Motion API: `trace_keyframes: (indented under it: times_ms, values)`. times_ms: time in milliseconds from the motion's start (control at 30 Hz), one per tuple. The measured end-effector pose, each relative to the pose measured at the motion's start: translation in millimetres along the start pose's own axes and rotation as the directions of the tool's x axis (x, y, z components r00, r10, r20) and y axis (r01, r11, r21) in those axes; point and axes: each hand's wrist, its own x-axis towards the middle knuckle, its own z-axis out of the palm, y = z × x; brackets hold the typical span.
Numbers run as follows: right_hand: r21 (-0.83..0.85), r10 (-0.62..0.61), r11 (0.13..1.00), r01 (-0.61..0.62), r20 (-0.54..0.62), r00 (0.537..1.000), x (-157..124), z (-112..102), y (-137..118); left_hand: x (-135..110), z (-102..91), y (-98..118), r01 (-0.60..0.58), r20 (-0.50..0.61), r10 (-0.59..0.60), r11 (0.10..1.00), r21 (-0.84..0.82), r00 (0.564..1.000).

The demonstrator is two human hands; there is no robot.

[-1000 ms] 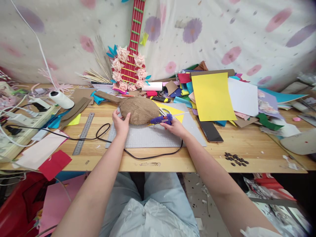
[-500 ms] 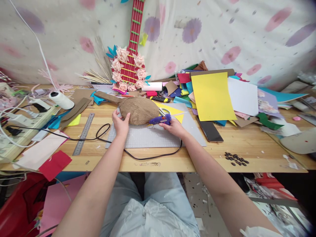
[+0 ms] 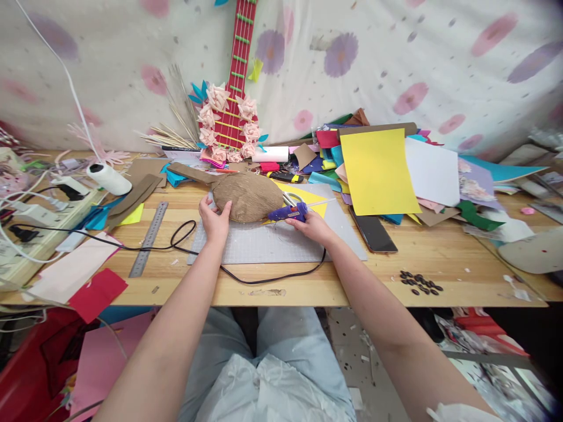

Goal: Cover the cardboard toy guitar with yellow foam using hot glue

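Note:
A rounded body covered in brown crepe paper (image 3: pixel 248 196), with a flat brown neck (image 3: pixel 192 172) reaching to the upper left, rests on the grey cutting mat (image 3: pixel 264 252). My left hand (image 3: pixel 215 218) grips its left edge, thumb on top and the other fingers mostly hidden. In my right hand (image 3: pixel 311 225) is a purple glue gun (image 3: pixel 288 212), its nozzle pointing left by the body's lower right edge. Scissors (image 3: pixel 290 198) and a yellow sheet (image 3: pixel 308 194) lie just behind the gun. Its black cord (image 3: pixel 268 280) loops across the mat's front.
A steel ruler (image 3: pixel 149 237) and a power strip (image 3: pixel 26 258) lie to the left. A phone (image 3: pixel 373 231), colored paper sheets (image 3: pixel 380 173) and several black beads (image 3: pixel 420 282) are on the right. A red paper guitar with pink flowers (image 3: pixel 231 126) stands against the back curtain.
The glue gun in my right hand has shifted slightly to the right along the edge of the brown body. My left hand and the body have stayed in place.

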Motion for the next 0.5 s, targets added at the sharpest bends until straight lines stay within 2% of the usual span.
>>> trace_keyframes:
  times_ms: [267,500]
  values:
    - [0.054,0.022,0.998,-0.021,-0.024,0.999,-2.1,-6.3,-4.4,-0.2,-0.9,2.3,0.009,0.006,-0.009,1.0,-0.002,1.0]
    - [-0.011,0.046,0.999,-0.047,-0.031,0.998,-1.8,-9.0,2.0,-0.1,-1.5,2.8,0.012,0.019,-0.012,1.0,-0.006,1.0]
